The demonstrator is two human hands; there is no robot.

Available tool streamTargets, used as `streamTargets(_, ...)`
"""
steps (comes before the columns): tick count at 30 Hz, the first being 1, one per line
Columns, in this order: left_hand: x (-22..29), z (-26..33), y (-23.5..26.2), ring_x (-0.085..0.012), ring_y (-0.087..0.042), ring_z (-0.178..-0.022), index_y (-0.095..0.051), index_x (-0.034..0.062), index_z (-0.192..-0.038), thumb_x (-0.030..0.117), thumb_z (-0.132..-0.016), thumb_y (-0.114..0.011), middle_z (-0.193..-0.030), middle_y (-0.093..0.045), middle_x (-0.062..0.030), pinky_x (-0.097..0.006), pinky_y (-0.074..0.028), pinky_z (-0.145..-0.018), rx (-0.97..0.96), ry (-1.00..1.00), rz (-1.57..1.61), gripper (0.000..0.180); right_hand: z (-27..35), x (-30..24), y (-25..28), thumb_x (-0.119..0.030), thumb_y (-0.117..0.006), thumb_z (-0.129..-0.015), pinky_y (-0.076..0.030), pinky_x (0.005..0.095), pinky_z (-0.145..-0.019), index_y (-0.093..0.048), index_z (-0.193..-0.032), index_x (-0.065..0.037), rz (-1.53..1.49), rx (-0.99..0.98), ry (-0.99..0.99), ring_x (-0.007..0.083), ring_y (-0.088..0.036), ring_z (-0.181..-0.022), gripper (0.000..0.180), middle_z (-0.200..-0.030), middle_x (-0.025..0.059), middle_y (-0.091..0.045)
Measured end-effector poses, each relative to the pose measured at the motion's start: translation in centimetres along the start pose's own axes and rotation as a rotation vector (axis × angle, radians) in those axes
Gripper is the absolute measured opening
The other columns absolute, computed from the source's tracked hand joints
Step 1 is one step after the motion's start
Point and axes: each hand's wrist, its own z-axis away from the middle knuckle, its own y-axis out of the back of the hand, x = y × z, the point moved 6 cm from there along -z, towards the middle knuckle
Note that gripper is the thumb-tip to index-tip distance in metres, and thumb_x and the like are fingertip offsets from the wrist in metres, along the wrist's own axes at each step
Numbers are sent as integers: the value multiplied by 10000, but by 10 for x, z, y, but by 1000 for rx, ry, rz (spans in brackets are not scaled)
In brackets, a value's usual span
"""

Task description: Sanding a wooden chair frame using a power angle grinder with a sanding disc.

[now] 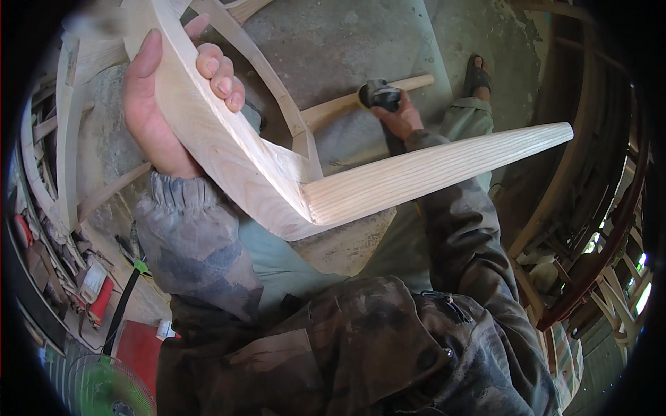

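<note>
My left hand (156,104) is wrapped round the upper left part of a pale wooden chair frame (236,163), thumb on one side and fingers over the other. The frame bends at a joint near my lap, and a tapered leg (444,166) runs from it to the right, across my right forearm. Beyond that leg, my right hand (399,118) grips a black power sander (380,95) with a yellowish disc edge. The sander is at a wooden rail (333,111) of the frame; whether its disc touches the wood I cannot tell.
Curved chair parts (69,132) stand at the left, beside scattered tools and a red object (102,301). A green fan (111,388) is at the lower left. More wooden frames (617,277) crowd the right side. My sandalled foot (477,76) rests on the concrete floor.
</note>
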Motion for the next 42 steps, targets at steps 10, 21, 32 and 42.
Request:
streamTargets(10, 3, -2, 2, -191, -451, -697, -352, -105, -1360, 397, -1008, -404, -835, -463, -92, -320, -427, -599, 3, 3, 15, 615, 53, -82, -75, -436, -768, -733, -484, 411, -946, -354, -1431, -51, 124, -354, -21, 387, -609, -1120, 898, -1157, 255, -637)
streamTargets(21, 3, -6, 3, -186, -447, -694, -343, -100, -1365, 391, -1008, -402, -827, -457, -89, -312, -427, -594, 0, 9, -5, 610, 3, 9, 16, -423, -834, -699, -501, 388, -908, -446, -1341, 12, 47, 1, -66, 326, -644, -1077, 868, -1122, 238, -660)
streamTargets(32, 4, -16, 5, -186, -515, -654, -431, -70, -1277, 414, -971, -473, -764, -516, -83, -324, -469, -567, 46, 13, 30, 574, 21, -11, -9, -391, -814, -714, -516, 405, -872, -474, -1319, -18, -1, -12, -33, 349, -664, -1025, 788, -1081, 233, -673)
streamTargets(42, 5, -21, 7, -197, -527, -651, -453, -57, -1244, 430, -953, -494, -770, -528, -85, -334, -464, -567, 81, 27, 44, 568, 54, -42, -66, -393, -798, -729, -539, 436, -829, -356, -1446, -101, 57, -205, 114, 402, -670, -991, 891, -1029, 263, -675)
